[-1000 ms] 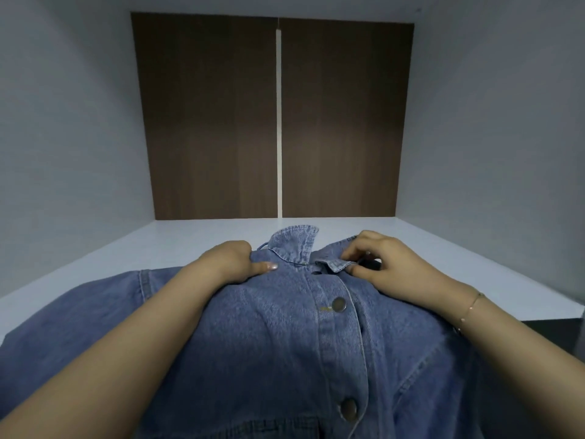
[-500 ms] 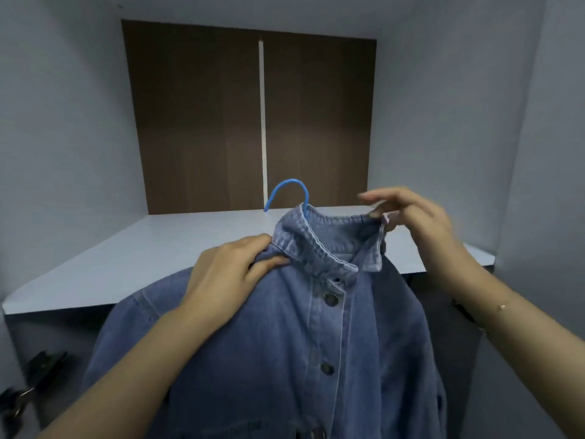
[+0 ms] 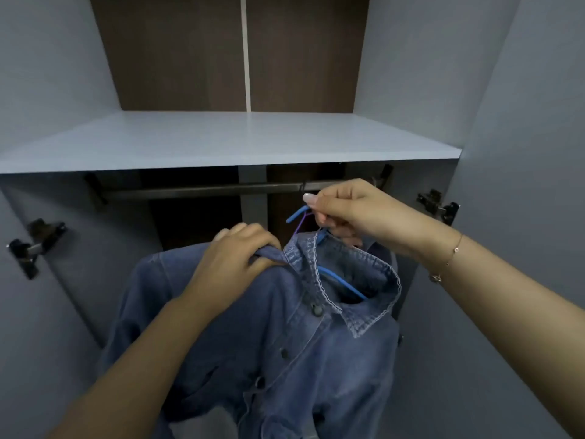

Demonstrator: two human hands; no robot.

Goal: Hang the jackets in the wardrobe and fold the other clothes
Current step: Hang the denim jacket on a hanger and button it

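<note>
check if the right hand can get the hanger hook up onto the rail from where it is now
Probably yes. The right hand grips the blue hanger just below the rail, and that stretch of rail looks bare, with nothing between hook and rail.

The denim jacket (image 3: 285, 327), which lay spread on the shelf (image 3: 221, 141) a second ago, now hangs below it on the blue hanger (image 3: 340, 280). The right hand (image 3: 348, 210) has left the collar and pinches the hanger's hook just under the rail (image 3: 205, 190). The left hand (image 3: 234, 258) now grips the collar's left side.
</note>
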